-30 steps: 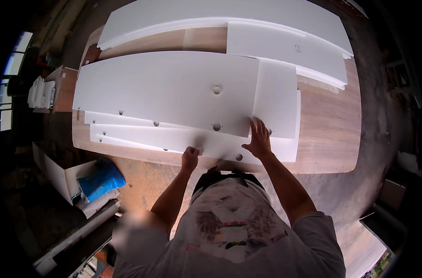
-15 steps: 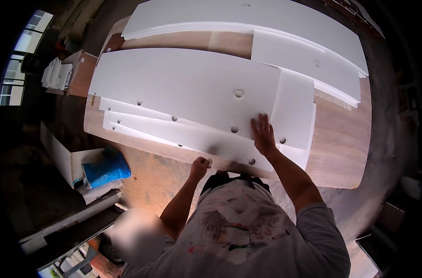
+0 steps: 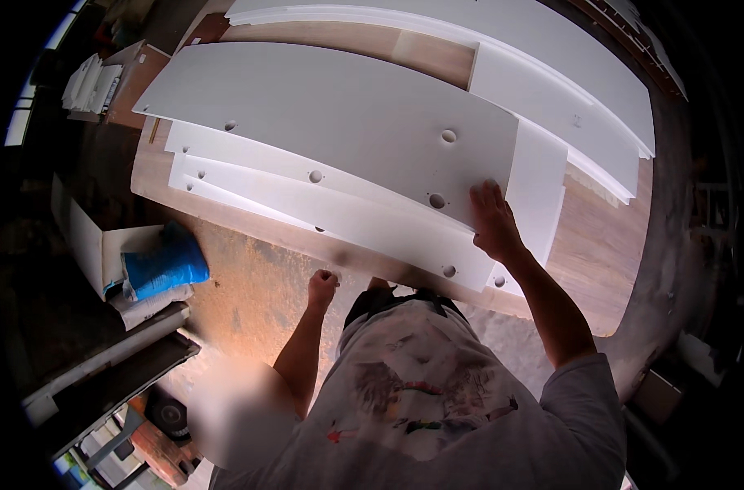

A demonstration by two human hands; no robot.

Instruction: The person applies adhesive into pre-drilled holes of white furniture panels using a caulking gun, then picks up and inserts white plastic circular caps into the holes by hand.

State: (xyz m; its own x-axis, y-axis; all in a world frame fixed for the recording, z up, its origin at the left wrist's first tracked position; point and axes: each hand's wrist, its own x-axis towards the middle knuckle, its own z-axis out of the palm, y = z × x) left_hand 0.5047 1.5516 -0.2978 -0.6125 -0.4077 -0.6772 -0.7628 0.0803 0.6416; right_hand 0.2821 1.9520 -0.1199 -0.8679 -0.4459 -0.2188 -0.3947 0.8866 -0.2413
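Note:
A long white panel (image 3: 331,114) with round holes lies on top of other white panels on a wood-toned table. My right hand (image 3: 496,222) rests on its near right corner, palm down, with thumb and fingertips on the upper face and the wrist past the edge. Beneath and nearer to me, a lower white panel (image 3: 388,231) shows with more round holes along its near edge. My left hand (image 3: 324,290) is closed in front of the table's near edge. A pale bit shows at its fingertips, too small and blurred to name.
More white panels (image 3: 552,106) are stacked along the far side of the wood-toned table (image 3: 596,245). On the left lie a blue bag (image 3: 169,265) and an open white box (image 3: 86,237). Brown and white boards (image 3: 127,86) stand beyond. A blurred round patch covers the lower left.
My right hand and the top panel have shifted away and a little right together. My left hand has moved left, off the table edge, still closed. The whole view has turned slightly.

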